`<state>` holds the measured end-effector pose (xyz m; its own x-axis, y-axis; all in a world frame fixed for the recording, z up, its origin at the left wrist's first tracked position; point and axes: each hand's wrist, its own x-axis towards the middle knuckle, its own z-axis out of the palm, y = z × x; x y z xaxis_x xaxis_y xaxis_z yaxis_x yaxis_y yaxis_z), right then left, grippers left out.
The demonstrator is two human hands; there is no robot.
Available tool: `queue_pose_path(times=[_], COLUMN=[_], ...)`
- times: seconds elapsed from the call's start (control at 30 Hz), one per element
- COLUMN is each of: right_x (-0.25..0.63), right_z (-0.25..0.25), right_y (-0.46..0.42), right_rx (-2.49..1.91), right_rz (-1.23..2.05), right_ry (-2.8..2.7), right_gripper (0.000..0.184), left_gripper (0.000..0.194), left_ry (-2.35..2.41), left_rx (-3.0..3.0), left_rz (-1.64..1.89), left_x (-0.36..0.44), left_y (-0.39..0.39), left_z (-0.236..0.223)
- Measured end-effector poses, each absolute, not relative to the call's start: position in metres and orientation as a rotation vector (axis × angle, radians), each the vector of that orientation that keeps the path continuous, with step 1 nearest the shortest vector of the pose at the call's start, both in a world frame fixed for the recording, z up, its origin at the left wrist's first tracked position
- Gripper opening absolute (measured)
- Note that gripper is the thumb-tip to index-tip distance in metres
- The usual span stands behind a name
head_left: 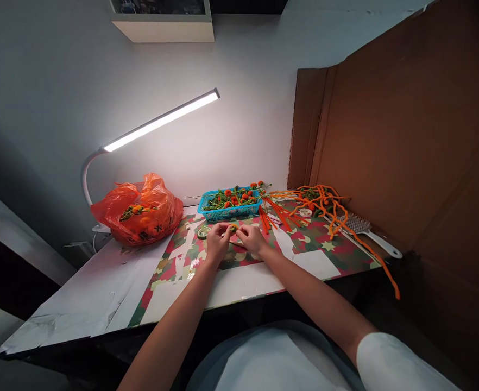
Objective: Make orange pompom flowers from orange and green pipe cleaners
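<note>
Between the fingertips of both hands is a small green and orange flower point(233, 228), held above the table. My left hand point(218, 240) pinches it from the left, while my right hand point(251, 239) grips its right side with bent fingers. Much of the flower is hidden by the fingers. Just left of my left hand lies a roll of green tape point(202, 233). Behind the hands stands a blue basket point(239, 212) filled with green stems and fuzzy orange flower heads. Several orange-red chenille strips point(265, 221) lie right of the basket.
An orange plastic bag point(158, 231) with orange flowers inside sits at the left, under a lit lamp point(162, 120). To the right are tangled orange chenille stems point(333, 217), some hanging over the edge, and a white-handled brush point(384, 244). A cardboard panel point(386, 130) walls the right side.
</note>
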<state>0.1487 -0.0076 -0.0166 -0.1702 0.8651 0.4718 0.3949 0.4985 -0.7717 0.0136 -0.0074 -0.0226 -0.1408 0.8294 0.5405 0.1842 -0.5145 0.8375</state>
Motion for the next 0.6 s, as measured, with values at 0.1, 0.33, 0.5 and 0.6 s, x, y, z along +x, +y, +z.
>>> queue_pose_path(times=[0.1,0.33,0.5,0.6], right_x=[0.142,0.133,0.134,0.133], right_z=[-0.018,-0.019,-0.015,-0.014], right_y=[-0.010,-0.009,-0.011,-0.011], right_rx=[-1.095,-1.092,-1.094,-1.105], right_rz=[0.601,0.762,0.667,0.622], right_ry=[-1.756,-1.530,-1.539,-1.563], right_gripper=[0.026,0.026,0.025,0.025], left_gripper=[0.020,0.018,0.018,0.021], left_ry=[1.187,1.231,1.244,1.216], left_rx=[1.684,1.766,1.702,1.620], left_rz=[1.758,1.799,1.841,1.836], left_x=[0.014,0.019,0.023,0.023], left_y=[-0.006,-0.013,-0.018,-0.016], left_z=[-0.026,-0.022,-0.018,-0.020])
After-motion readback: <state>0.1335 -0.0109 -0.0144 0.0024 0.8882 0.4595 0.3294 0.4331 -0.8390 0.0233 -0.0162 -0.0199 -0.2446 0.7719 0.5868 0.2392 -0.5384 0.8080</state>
